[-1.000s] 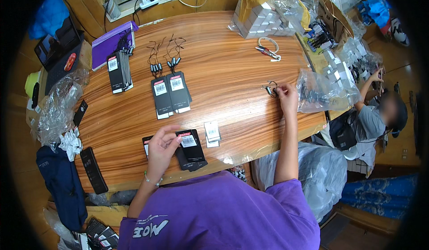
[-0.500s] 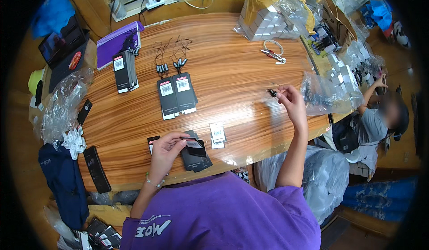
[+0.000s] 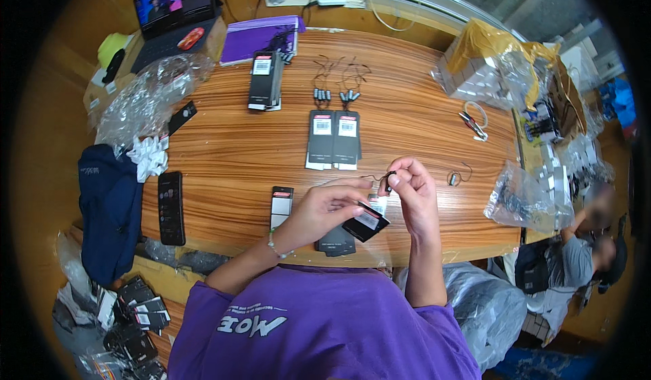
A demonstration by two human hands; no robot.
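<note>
My left hand [image 3: 322,214] is closed on a black hang tag [image 3: 367,227] with a white label, which it holds tilted above the table. Close beside it, my right hand [image 3: 415,197] pinches a thin black cord [image 3: 388,180] with a small dark end piece. Cord and tag are very near each other; whether they touch I cannot tell. Below my left hand lies a pile of dark hang tags [image 3: 336,242], partly covered. White label cards [image 3: 377,204] show behind the held tag. A black and white tag [image 3: 281,203] lies left of my left wrist.
Two neat tag piles [image 3: 333,139] with cords lie mid-table, and a taller tag stack [image 3: 266,85] behind. A loose cord [image 3: 454,178], snips [image 3: 472,125] and a plastic bag [image 3: 519,193] lie right. A phone [image 3: 171,207] is left; a co-worker [image 3: 576,254] is at far right.
My right hand has come in from the right with the cord, up to my left hand. My left hand has lifted the tag from above the pile toward it. The view has shifted.
</note>
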